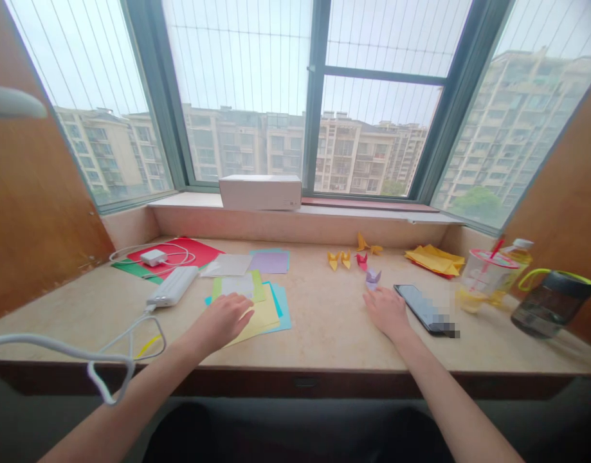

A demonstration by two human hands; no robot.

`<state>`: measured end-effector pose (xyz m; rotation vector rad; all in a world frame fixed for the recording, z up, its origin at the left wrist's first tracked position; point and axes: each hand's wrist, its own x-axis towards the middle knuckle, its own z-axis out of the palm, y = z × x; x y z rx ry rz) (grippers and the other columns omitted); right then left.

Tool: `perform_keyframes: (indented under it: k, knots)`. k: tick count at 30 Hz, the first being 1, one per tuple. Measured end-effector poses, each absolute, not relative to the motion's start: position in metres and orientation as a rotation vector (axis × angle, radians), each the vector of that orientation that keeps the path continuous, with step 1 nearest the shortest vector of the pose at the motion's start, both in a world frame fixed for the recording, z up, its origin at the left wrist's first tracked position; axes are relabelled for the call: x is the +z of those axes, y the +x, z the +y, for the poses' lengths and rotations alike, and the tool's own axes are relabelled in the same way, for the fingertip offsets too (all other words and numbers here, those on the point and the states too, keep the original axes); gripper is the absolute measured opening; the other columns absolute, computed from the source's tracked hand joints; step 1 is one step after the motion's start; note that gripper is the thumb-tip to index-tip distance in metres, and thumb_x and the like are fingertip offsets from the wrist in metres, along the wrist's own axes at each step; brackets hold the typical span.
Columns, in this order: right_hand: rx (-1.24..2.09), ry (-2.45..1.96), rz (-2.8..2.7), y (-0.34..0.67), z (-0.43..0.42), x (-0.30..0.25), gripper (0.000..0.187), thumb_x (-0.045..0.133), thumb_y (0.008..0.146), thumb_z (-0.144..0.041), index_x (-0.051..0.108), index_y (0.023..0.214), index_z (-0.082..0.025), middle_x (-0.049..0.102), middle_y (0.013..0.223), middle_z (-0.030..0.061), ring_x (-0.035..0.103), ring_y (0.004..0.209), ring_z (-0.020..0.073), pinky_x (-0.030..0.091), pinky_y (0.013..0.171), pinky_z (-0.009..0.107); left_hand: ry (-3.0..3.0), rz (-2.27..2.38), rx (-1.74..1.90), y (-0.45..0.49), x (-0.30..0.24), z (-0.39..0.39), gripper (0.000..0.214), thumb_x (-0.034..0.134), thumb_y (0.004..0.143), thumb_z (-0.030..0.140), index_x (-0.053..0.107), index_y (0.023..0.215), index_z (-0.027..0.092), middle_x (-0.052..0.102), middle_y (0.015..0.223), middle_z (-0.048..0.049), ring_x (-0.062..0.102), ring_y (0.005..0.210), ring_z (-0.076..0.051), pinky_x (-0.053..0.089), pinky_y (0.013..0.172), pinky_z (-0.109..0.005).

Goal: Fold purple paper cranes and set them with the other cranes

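Note:
My left hand (231,315) lies over a pile of coloured paper sheets, fingers stretched forward and thumb apart, holding nothing that I can see. Under and beside it are a yellow sheet (262,320), a light-green sheet (258,287) and blue sheets (283,310). On the right, my right hand (386,310) is low on the tabletop, its fingertips closed at the near base of a small purple origami figure (373,277). My fingers partly hide that base. Just beyond stand a red origami figure (361,260) and several yellow origami figures (346,259).
A phone (420,308) lies right of my right hand. Farther right are yellow paper (435,258), a lidded cup (483,276) and a dark bottle (552,302). At left are a white power strip (173,286), cables and red paper (203,249). A white box (260,193) stands on the sill.

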<state>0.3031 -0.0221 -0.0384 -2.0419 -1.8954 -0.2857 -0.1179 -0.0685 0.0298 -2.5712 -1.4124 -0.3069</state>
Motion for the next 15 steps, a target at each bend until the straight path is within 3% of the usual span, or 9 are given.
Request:
perform_keyframes:
  k: [8, 12, 15]
  knots:
    - [-0.329, -2.134, -1.819, 0.308, -0.022, -0.045, 0.040, 0.042, 0.098, -0.042, 0.071, 0.111, -0.016, 0.067, 0.118, 0.0191, 0.059, 0.112, 0.0352, 0.040, 0.092, 0.049, -2.591, -1.591, -0.307, -0.144, 0.017, -0.083, 0.036, 0.045, 0.098, 0.035, 0.068, 0.110, 0.011, 0.066, 0.122, -0.0183, 0.062, 0.114, -0.031, 0.047, 0.100, -0.043]
    - [-0.375, -2.087, -1.808, 0.309, -0.024, -0.047, 0.043, 0.040, 0.100, -0.041, 0.062, 0.128, -0.017, 0.064, 0.125, 0.0184, 0.057, 0.115, 0.0336, 0.040, 0.093, 0.047, -2.635, -1.625, -0.275, -0.145, 0.014, -0.085, 0.033, 0.049, 0.095, 0.038, 0.070, 0.103, 0.013, 0.067, 0.118, -0.0173, 0.062, 0.114, -0.030, 0.047, 0.101, -0.041]
    - [-0.396, -2.034, -1.821, 0.309, -0.026, -0.048, 0.040, 0.041, 0.100, -0.040, 0.063, 0.125, -0.017, 0.064, 0.126, 0.0173, 0.057, 0.115, 0.0315, 0.039, 0.094, 0.044, -2.676, -1.625, -0.271, -0.145, 0.014, -0.087, 0.033, 0.054, 0.093, 0.042, 0.070, 0.099, 0.014, 0.068, 0.116, -0.0175, 0.064, 0.111, -0.030, 0.049, 0.099, -0.040]
